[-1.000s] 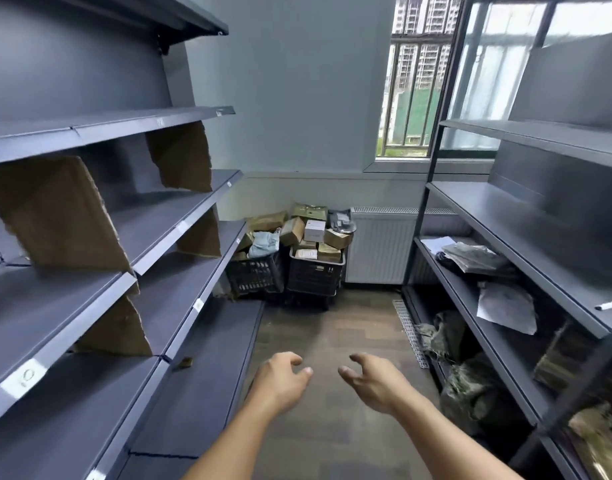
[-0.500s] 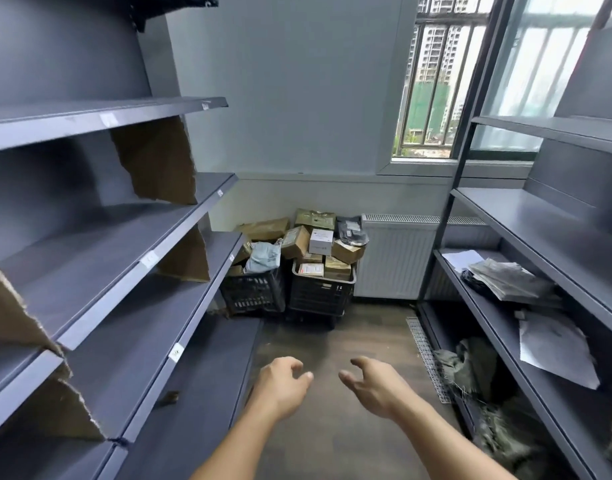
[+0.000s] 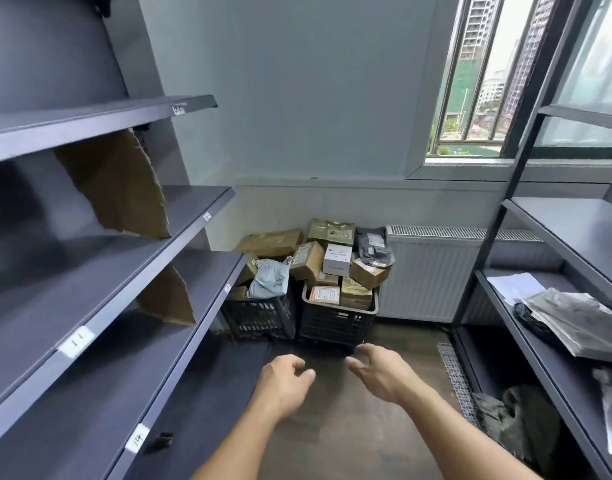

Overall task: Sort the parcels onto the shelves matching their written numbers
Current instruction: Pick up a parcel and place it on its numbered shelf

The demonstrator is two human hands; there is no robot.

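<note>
L hand (image 3: pixel 284 379) & R hand (image 3: pixel 380 372) are both empty, fingers loose and half-curled, gripping nothing. They're held out low, short of the black crate (image 3: pixel 335 323), prob. set for a two-hand pick since the cartons look bulky. The parcels (image 3: pixel 308 259) are heaped in and above that crate: white box (image 3: pixel 336 259) top-middle, brown cartons round it, and a dark grey poly bag (image 3: pixel 374 245) leaning on the pile's radiator side. A second crate (image 3: pixel 259 317) sits right beside the black crate, on the side away from the radiator (image 3: pixel 432 271), w/ a pale blue bag (image 3: pixel 270 280) on top. Crates look like the unsorted intake. The shelf unit (image 3: pixel 180 258) runs from next to the second crate back toward the camera. White number labels (image 3: pixel 74 341) are stuck on its shelf edges; one reads approx. "11", the rest too blurred. Torn cardboard dividers (image 3: pixel 124 188) stand on its shelves, prob. to split bays by number. Across from the black crate, past the radiator, another rack (image 3: pixel 554 233) holds flat grey mailers (image 3: pixel 574 320). Nothing picked yet; next job is prob. to reach the pile, then read a parcel's number.
</note>
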